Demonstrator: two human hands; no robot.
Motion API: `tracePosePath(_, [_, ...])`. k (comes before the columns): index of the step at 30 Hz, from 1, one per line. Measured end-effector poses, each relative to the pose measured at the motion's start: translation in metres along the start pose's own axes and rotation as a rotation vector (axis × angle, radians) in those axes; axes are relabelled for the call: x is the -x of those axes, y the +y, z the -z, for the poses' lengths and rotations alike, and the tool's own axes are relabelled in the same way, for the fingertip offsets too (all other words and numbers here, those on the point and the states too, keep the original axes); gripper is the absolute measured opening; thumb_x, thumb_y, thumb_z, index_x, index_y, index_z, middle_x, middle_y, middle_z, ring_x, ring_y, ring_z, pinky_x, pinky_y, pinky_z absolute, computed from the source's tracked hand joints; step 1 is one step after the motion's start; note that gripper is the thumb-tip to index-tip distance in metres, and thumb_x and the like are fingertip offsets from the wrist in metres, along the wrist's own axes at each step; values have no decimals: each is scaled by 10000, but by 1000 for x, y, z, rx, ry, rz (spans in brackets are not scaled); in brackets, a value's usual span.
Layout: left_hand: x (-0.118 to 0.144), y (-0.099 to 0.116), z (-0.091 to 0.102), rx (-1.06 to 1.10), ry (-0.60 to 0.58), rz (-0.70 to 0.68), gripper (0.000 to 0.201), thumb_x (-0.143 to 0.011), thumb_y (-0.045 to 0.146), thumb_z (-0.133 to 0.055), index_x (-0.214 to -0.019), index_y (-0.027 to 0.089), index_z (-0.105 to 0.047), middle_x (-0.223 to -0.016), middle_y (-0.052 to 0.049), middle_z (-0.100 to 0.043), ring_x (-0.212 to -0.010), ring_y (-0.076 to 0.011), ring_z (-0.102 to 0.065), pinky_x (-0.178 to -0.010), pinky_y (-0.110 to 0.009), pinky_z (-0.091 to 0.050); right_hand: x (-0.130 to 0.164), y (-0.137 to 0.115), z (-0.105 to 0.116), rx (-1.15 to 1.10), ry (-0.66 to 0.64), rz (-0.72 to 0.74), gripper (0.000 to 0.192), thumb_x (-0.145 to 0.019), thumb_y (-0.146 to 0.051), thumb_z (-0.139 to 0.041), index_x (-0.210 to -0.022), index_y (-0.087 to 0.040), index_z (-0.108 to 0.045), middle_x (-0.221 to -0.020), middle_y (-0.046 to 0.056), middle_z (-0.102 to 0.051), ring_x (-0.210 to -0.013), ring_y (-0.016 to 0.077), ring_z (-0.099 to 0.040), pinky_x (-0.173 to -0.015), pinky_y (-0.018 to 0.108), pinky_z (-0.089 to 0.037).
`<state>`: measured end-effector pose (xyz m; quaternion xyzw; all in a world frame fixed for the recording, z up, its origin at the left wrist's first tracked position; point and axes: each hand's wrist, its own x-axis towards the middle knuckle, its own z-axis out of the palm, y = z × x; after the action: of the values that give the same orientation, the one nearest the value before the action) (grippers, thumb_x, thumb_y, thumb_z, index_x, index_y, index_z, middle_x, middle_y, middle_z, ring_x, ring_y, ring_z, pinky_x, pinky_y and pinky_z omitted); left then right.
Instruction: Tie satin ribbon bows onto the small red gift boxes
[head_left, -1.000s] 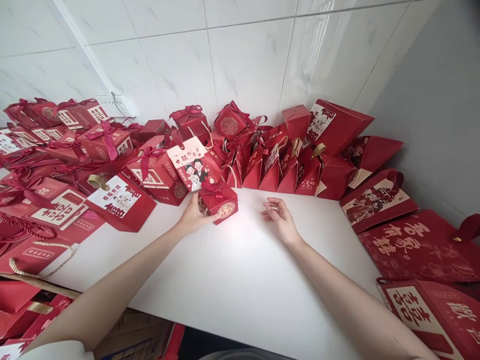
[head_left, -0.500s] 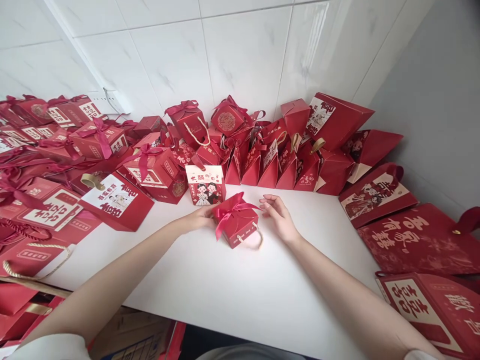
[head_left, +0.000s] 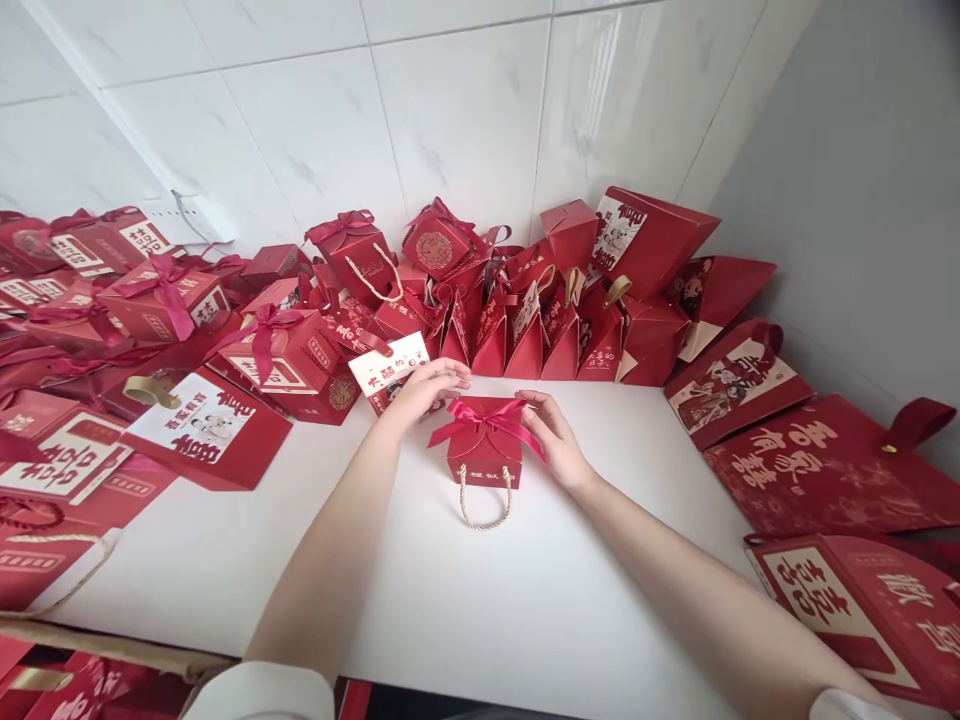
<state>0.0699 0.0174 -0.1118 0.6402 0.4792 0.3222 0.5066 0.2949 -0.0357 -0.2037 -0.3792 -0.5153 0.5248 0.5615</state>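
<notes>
A small red gift box [head_left: 485, 447] with a pink ribbon bow [head_left: 480, 418] on top stands on the white table [head_left: 450, 600]. Its twisted cream rope handle [head_left: 486, 524] hangs down the front onto the tabletop. At the box's right side is my right hand [head_left: 556, 437], fingers lightly bent and apart, by the bow's tail; whether it touches the cardboard I cannot tell. My left hand [head_left: 429, 392] hovers behind the box's left corner with its fingers stretched out. Partly hidden behind it, a red-and-cream box with a cartoon couple [head_left: 388, 372] leans to one side.
Many red gift boxes with ribbons [head_left: 176, 300] crowd the left side. A row of pointed red boxes [head_left: 525, 335] lines the tiled wall [head_left: 457, 110]. Larger red boxes [head_left: 825, 460] lie along the right edge by a grey wall [head_left: 840, 200]. More red packaging [head_left: 90, 690] sits below the table at left.
The small gift box has turned so its rope handle faces me. My left hand has left its side and moved up and right. The cartoon-couple box, upright before, now tilts.
</notes>
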Motion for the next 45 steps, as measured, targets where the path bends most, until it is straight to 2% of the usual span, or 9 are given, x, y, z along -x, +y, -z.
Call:
tracePosePath(8, [31, 61, -1, -543, -174, -89, 386, -856, 575, -558, -846, 221, -712, -887, -15, -653, -737, -153, -594, -696, -280, -441, -3, 2, -1, -4, 24, -35, 391, -870, -549, -627, -1131, -268, -555, -1168, 60, -600, -1027, 223, -605, -969, 415, -501])
tracePosePath(15, [33, 50, -3, -520, -292, -156, 202, -831, 398, -633, -892, 211, -680, -973, -21, -676, -862, -163, -613, -773, -285, -456, -1, 5, 0, -73, 66, -55, 402, -892, -517, -628, -1175, -248, -534, -1223, 70, -560, -1058, 202, -594, -901, 376, -534])
tracePosePath(19, [35, 54, 5, -518, -263, -117, 222, -873, 419, -585, -940, 222, -664, -996, -17, -674, -888, -164, -615, -816, -296, -461, 0, 4, 0, -42, 120, -20, 371, -905, -506, -614, -1150, -233, -551, -1152, 66, -588, -956, 193, -621, -811, 354, -533])
tracePosePath(25, [44, 67, 20, -679, -370, -148, 367, -762, 485, -719, -1042, 257, -653, -1073, -29, -621, -894, -178, -557, -801, -308, -456, 5, 0, 0, 141, 269, 183, 280, -967, -460, -531, -1089, -212, -581, -1034, 56, -636, -848, 172, -614, -786, 346, -497])
tracePosePath(30, [43, 66, 17, -684, -395, -176, 219, -883, 380, -557, -1005, 260, -694, -1136, -33, -606, -953, -175, -580, -808, -294, -446, 16, -20, -6, 378, 258, 565, 204, -1012, -317, -439, -1078, -209, -599, -1018, 79, -619, -944, 212, -606, -848, 403, -484])
tracePosePath(32, [42, 65, 11, -685, -393, -185, 217, -886, 370, -542, -979, 249, -696, -1154, -32, -605, -984, -183, -589, -808, -293, -447, 24, -35, -14, 525, 199, 757, 179, -997, -254, -450, -1085, -209, -600, -1003, 85, -608, -947, 219, -587, -839, 409, -468])
tracePosePath(35, [41, 62, 2, -662, -388, -215, 167, -863, 335, -570, -942, 233, -677, -1164, -24, -611, -1035, -190, -593, -885, -306, -446, 38, -54, -34, 792, -72, 927, 104, -950, -222, -543, -1028, -219, -613, -940, 60, -621, -861, 201, -568, -809, 391, -445])
tracePosePath(38, [40, 59, -5, -653, -362, -237, 131, -854, 306, -582, -914, 225, -665, -1158, -19, -619, -1060, -191, -593, -957, -328, -430, 50, -59, -55, 1054, -200, 1021, 66, -931, -160, -572, -974, -187, -614, -902, 41, -635, -837, 184, -540, -860, 379, -429])
tracePosePath(45, [37, 54, -5, -627, -405, -188, 135, -848, 317, -597, -860, 208, -674, -1146, -40, -626, -1093, -209, -586, -977, -339, -434, 53, -48, -69, 1171, -123, 912, 243, -964, -273, -555, -1152, -127, -599, -899, 70, -613, -812, 208, -499, -730, 353, -393])
